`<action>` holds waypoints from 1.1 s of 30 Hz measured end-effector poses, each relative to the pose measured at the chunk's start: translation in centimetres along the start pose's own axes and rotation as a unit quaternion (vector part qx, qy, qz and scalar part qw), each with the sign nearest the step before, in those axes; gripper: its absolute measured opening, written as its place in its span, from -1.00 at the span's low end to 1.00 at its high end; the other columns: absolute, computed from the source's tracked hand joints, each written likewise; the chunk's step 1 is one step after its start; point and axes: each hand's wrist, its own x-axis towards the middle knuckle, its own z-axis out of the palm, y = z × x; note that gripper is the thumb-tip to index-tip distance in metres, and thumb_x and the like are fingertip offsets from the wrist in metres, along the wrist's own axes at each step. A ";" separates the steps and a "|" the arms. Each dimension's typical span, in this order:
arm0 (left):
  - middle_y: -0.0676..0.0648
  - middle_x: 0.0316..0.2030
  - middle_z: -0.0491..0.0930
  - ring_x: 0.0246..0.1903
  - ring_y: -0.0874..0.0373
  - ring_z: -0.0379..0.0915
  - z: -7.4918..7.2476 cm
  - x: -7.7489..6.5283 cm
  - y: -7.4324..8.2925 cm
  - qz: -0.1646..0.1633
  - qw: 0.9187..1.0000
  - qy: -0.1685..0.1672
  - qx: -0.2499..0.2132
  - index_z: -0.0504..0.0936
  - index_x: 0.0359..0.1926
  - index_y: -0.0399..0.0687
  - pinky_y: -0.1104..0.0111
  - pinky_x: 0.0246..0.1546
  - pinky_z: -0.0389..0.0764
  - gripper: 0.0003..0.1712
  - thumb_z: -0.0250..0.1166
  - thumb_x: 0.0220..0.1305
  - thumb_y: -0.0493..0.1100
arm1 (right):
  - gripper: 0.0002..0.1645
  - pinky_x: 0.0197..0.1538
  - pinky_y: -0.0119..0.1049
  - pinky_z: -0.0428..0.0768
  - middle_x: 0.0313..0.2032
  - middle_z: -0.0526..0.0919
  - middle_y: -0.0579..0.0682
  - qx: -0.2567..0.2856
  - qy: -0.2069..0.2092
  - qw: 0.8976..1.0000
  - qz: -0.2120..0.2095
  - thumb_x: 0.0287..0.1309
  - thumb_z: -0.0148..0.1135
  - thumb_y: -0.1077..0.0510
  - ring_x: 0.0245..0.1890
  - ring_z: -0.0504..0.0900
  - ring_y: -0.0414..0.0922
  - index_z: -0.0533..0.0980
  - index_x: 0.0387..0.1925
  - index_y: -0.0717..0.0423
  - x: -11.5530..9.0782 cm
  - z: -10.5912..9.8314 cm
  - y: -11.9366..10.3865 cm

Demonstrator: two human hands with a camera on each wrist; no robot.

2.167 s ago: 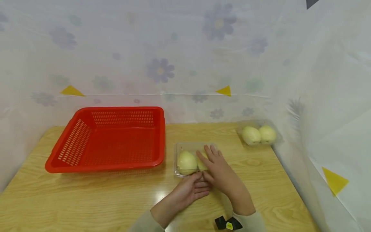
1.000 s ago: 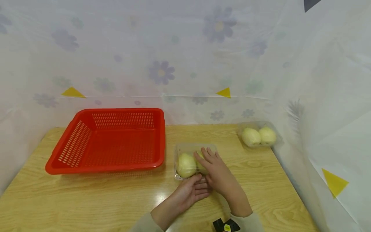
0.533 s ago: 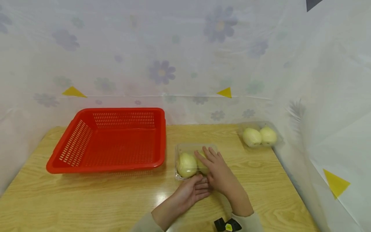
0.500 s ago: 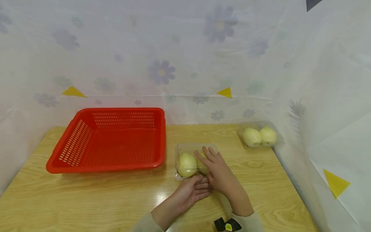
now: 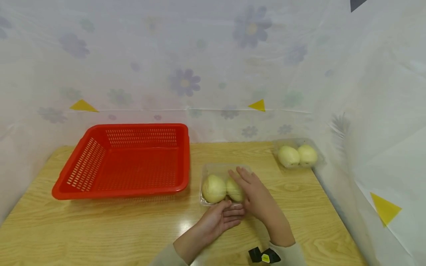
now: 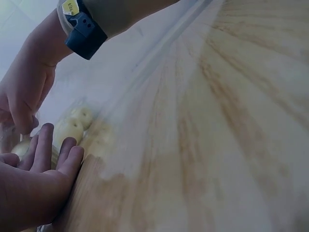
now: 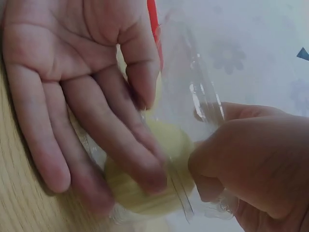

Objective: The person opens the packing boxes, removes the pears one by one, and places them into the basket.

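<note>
A clear plastic clamshell box (image 5: 217, 169) with two pale yellow pears (image 5: 214, 188) in it lies on the wooden table, in the middle of the head view. At its front edge is my left hand (image 5: 214, 221), palm turned up, with straight fingers along the front side and the thumb tip by the rim. My right hand (image 5: 259, 195) is at the box's right side and partly covers the right pear. The right wrist view shows the right hand's thumb and a finger (image 7: 260, 108) on either side of the lid's edge, gripping the lid (image 7: 205, 104).
A red plastic basket (image 5: 184, 162) with slotted walls stands to the left. Another clear box of pears (image 5: 307, 155) sits at the table's back right corner. A flowered sheet (image 5: 213, 48) hangs behind the table (image 5: 116, 229), with white sheeting on the right.
My right hand has shifted slightly to the right, toward the box's right side, uncovering more of the right pear. The left hand has stayed nearly still at the front edge.
</note>
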 end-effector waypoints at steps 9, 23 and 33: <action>-0.31 0.06 0.63 0.07 -0.05 0.60 -0.2 0.1 -0.1 -0.003 1.000 -0.002 -0.005 0.48 0.16 -0.46 0.02 0.22 0.51 -0.48 0.01 0.51 -0.05 | -0.07 0.40 0.26 0.21 0.37 0.37 0.29 0.001 -0.008 1.000 -0.004 -0.05 -0.01 0.67 0.40 0.30 0.26 0.39 0.39 0.07 0.0 0.1 0.2; -0.34 0.04 0.64 0.08 -0.08 0.60 -0.3 0.1 -0.3 -0.005 1.000 -0.007 0.005 0.50 0.15 -0.49 0.05 0.19 0.54 -0.46 0.02 0.50 -0.04 | -0.27 0.38 0.08 0.35 0.25 0.55 0.13 0.039 0.090 0.995 -0.027 -0.04 0.10 0.54 0.31 0.46 0.15 0.55 0.21 0.08 0.0 0.0 0.7; -0.34 0.08 0.62 0.11 -0.08 0.58 -0.3 0.1 -0.1 -0.002 1.000 -0.021 0.010 0.48 0.19 -0.48 0.09 0.19 0.54 -0.45 0.01 0.51 -0.04 | -0.44 0.20 0.04 0.55 0.14 0.64 0.12 0.030 0.155 0.987 -0.018 0.03 0.20 0.46 0.19 0.59 0.09 0.63 0.10 0.09 0.1 -0.2 0.9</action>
